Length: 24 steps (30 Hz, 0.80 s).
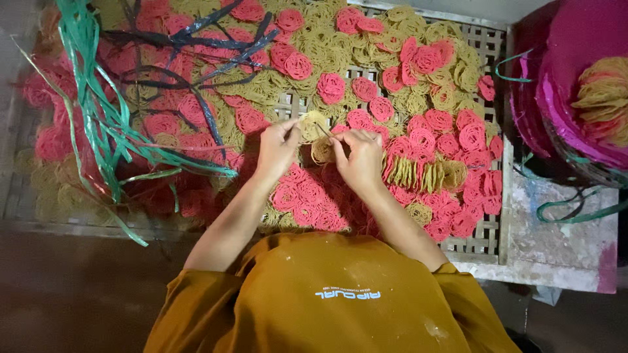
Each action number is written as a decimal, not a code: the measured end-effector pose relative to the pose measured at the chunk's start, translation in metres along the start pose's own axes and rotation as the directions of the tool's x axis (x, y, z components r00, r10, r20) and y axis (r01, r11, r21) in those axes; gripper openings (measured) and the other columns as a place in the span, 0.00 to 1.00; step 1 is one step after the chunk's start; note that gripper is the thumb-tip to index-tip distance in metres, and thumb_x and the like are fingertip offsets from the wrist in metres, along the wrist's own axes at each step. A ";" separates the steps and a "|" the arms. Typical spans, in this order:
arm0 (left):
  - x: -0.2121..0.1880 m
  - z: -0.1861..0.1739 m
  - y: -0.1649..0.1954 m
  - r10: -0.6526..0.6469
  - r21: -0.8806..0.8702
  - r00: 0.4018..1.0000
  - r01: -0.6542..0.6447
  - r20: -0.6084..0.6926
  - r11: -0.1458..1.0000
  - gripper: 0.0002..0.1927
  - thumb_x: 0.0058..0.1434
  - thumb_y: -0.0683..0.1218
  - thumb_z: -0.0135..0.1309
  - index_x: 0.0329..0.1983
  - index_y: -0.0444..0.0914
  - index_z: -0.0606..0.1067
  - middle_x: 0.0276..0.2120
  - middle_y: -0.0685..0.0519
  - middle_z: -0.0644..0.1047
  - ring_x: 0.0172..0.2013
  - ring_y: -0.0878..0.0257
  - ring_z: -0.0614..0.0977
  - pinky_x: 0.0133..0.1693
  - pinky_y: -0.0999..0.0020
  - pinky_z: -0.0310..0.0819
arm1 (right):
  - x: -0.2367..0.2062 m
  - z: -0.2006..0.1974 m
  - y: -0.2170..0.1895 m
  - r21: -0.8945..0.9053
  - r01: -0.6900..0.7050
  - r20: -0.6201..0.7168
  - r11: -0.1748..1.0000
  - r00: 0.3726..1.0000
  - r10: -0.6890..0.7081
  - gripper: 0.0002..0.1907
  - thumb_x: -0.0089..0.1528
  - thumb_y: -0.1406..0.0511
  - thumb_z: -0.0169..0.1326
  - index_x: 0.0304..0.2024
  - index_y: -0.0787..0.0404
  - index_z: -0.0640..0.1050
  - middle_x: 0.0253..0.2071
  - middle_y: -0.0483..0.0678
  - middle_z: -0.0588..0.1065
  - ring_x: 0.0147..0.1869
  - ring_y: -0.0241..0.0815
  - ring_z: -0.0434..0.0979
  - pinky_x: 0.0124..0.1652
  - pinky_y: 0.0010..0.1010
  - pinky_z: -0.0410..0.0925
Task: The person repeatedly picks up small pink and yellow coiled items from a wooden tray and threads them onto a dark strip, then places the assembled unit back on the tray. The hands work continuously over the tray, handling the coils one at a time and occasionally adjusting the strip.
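Note:
My left hand (278, 147) pinches a pale yellow round noodle cracker (313, 124) at its edge. My right hand (360, 157) is closed on a small stack of yellow crackers (322, 151) just below it; the two hands almost touch. Both hover over a woven bamboo tray (485, 229) covered with several pink crackers (307, 196) and yellow crackers (327, 39). A row of crackers standing on edge (425, 175) lies just right of my right hand.
Green plastic strips (98, 117) and dark strips (196, 46) lie across the tray's left half. A basket lined with pink plastic (575, 72) holding stacked yellow crackers (605, 91) stands at the right. A stained grey ledge (556, 242) borders the tray.

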<state>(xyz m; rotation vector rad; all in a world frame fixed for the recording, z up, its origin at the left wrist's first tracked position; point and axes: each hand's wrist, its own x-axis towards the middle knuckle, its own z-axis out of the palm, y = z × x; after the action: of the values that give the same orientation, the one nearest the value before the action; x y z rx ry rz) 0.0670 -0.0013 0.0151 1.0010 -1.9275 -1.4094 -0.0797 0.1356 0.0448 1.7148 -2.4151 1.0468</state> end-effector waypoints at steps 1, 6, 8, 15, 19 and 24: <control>-0.003 0.000 -0.001 0.015 -0.005 1.000 -0.015 0.000 1.000 0.14 0.71 0.44 0.52 0.54 0.32 0.79 0.30 0.48 0.82 0.31 0.67 0.79 0.36 0.69 0.74 | 0.000 0.000 0.000 -0.011 -0.014 0.021 1.000 1.000 0.015 0.04 0.64 0.64 0.61 0.35 0.58 0.83 0.37 0.49 0.81 0.41 0.48 0.77 0.49 0.42 0.58; -0.012 0.003 0.002 0.126 -0.116 0.992 -0.122 0.029 0.986 0.14 0.69 0.43 0.50 0.55 0.33 0.78 0.43 0.48 0.84 0.41 0.67 0.83 0.47 0.70 0.77 | -0.001 0.003 0.001 -0.008 0.017 0.009 1.000 1.000 -0.017 0.06 0.63 0.63 0.63 0.35 0.59 0.82 0.37 0.49 0.81 0.41 0.48 0.77 0.50 0.42 0.60; -0.013 0.005 0.004 0.135 -0.246 0.983 -0.101 0.124 0.964 0.15 0.70 0.42 0.48 0.55 0.35 0.78 0.46 0.49 0.84 0.44 0.68 0.83 0.49 0.71 0.77 | -0.002 0.005 0.003 -0.009 0.009 -0.004 1.000 1.000 -0.009 0.06 0.63 0.63 0.63 0.35 0.59 0.82 0.37 0.49 0.81 0.41 0.48 0.77 0.50 0.42 0.60; -0.011 0.008 0.015 0.133 -0.212 0.975 -0.094 0.176 0.973 0.12 0.69 0.41 0.51 0.51 0.41 0.82 0.45 0.52 0.85 0.44 0.67 0.83 0.52 0.70 0.75 | -0.004 0.017 0.010 0.074 0.017 -0.010 0.997 1.000 -0.016 0.05 0.63 0.64 0.63 0.39 0.59 0.83 0.37 0.48 0.80 0.41 0.43 0.76 0.50 0.40 0.60; -0.011 0.008 0.030 0.225 0.071 0.974 -0.225 0.003 0.972 0.08 0.63 0.42 0.59 0.43 0.44 0.84 0.41 0.52 0.85 0.41 0.64 0.86 0.64 0.50 0.56 | -0.005 0.018 0.011 0.068 0.022 -0.140 0.997 0.990 -0.012 0.16 0.65 0.66 0.60 0.55 0.62 0.82 0.45 0.51 0.77 0.53 0.46 0.71 0.53 0.41 0.59; -0.009 0.011 0.045 0.392 0.213 0.918 -0.396 0.059 0.893 0.05 0.66 0.47 0.59 0.44 0.46 0.79 0.45 0.56 0.85 0.48 0.64 0.86 0.74 0.44 0.39 | -0.001 0.016 0.012 0.290 -0.005 -0.026 0.957 1.000 0.013 0.11 0.66 0.68 0.57 0.51 0.58 0.82 0.49 0.48 0.76 0.58 0.45 0.69 0.58 0.38 0.63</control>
<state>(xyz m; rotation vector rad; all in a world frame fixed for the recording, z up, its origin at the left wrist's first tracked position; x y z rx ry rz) 0.0522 0.0202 0.0547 0.6381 -2.1817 -0.9902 -0.0832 0.1297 0.0258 1.7504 -2.3500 1.4801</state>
